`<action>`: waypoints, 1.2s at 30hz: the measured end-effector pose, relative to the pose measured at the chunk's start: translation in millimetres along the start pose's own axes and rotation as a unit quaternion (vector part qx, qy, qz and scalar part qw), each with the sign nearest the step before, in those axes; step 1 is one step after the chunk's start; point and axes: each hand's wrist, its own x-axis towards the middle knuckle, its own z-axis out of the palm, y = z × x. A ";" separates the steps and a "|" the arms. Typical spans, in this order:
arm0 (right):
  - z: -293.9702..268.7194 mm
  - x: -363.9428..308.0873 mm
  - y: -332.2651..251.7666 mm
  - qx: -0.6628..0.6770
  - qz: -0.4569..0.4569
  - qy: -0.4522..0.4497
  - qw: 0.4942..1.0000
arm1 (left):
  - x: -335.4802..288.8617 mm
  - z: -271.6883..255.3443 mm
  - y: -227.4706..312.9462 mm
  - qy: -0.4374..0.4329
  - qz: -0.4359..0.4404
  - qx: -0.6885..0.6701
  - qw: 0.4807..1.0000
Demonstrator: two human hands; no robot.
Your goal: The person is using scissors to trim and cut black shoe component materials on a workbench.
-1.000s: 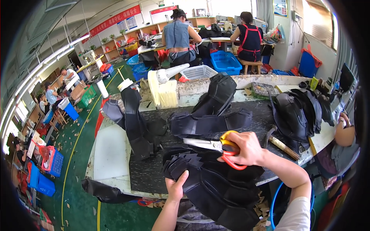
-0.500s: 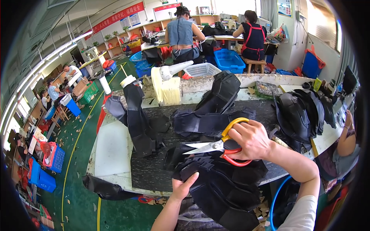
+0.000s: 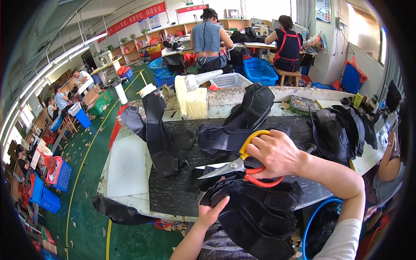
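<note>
My left hand (image 3: 213,209) pinches the near left end of a bundle of black leather-like pieces (image 3: 255,216), thumb on top. The bundle fans out to the right and hangs over the table's near edge. Above it, my right hand (image 3: 275,151) is wrapped round a pair of scissors (image 3: 232,167) with one yellow and one red handle. The blades point left over the black pieces and stand slightly apart. Whether they touch any material I cannot tell. More flat black pieces (image 3: 225,138) lie just beyond the scissors on the dark table top (image 3: 173,195).
A stack of black pieces (image 3: 333,130) stands at the right, more (image 3: 156,130) at the left beside a white board (image 3: 128,169). A yellowish roll (image 3: 190,102) sits at the table's far edge. Below right is a blue-rimmed basket (image 3: 308,229). Two people work at tables beyond.
The scissors and my right hand have shifted slightly left and down, over the bundle. Their blades look closer together. My left hand has moved a little right within the picture.
</note>
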 end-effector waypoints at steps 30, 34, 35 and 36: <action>55.3 -44.6 9.6 0.254 0.198 -0.059 0.945 | 32.9 -12.1 -0.6 0.028 -0.015 -0.046 0.998; 42.3 -59.1 8.9 0.237 0.301 0.058 0.922 | 35.7 -6.9 4.0 0.093 -0.012 -0.051 0.994; 32.0 -58.9 8.2 0.218 0.259 0.066 0.938 | 35.1 -6.6 5.0 0.097 -0.017 -0.070 0.993; 18.2 -53.7 7.3 0.186 0.209 0.060 0.958 | 33.3 -5.3 6.0 0.100 -0.025 -0.090 0.991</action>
